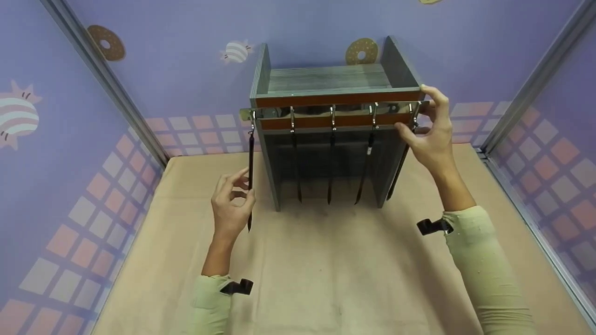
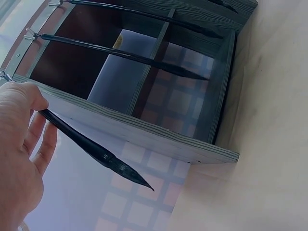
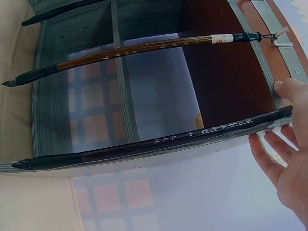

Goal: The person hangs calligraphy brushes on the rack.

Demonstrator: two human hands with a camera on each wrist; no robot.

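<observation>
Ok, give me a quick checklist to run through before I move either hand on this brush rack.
1. Left hand pinches the leftmost brush by its shaft: ok.
2. That brush's loop on its hook: cannot tell.
3. Right hand at the rail's right end, fingers on the rack's top corner: ok.
4. Whether the right hand grips the rightmost brush: cannot tell.
5. Three middle brushes hang free: ok.
6. Rack upright on the table: ok.

A rack [image 1: 326,83] stands at the back middle of the table [image 1: 326,270]. Five brushes [image 1: 331,158] hang in a row from the rail [image 1: 326,111] across its front, the leftmost brush [image 1: 250,153] outside the rack's left wall.
</observation>
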